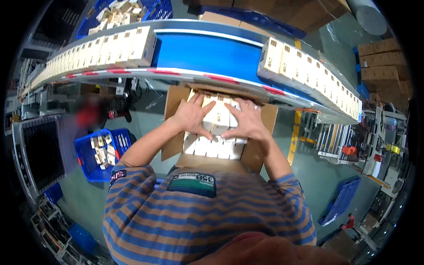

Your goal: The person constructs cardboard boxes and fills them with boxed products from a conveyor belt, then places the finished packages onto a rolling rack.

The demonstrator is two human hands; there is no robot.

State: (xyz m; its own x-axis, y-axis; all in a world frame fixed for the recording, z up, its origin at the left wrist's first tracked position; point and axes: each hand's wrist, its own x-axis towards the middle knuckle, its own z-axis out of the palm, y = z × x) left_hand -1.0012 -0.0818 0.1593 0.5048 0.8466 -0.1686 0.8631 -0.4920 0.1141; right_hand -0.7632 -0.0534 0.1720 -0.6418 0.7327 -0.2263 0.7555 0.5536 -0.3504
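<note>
Closest in is the person's blue and orange striped shirt (207,216), with both bare forearms reaching forward over an open brown cardboard carton (171,110) that sits right in front of them, its flaps folded out.

The left hand (192,115) and right hand (245,120) both lie flat on a clump of small white rectangular boxes (221,115) at the top of the carton. The fingers (207,107) are spread apart and pressing down on the boxes, not curled around any one of them (so more of a push than a grab). Nearer the person, another row of the same white boxes (214,148) already stands packed on end inside the carton.

So the carton looks mostly full to me: the near row is in, and the batch under the hands looks about seated at the far side. I can't tell if there's any gap left under the palms.

Just past the carton runs a curved blue conveyor belt with a red and white striped edge (207,55), and it carries more white boxes, one line on the left (115,46) and one on the right (304,70), so plenty left to pack. On the floor to the left sits a blue plastic crate (86,165) with loose boxes in it. Stacked brown cartons (382,66) are far right.
</note>
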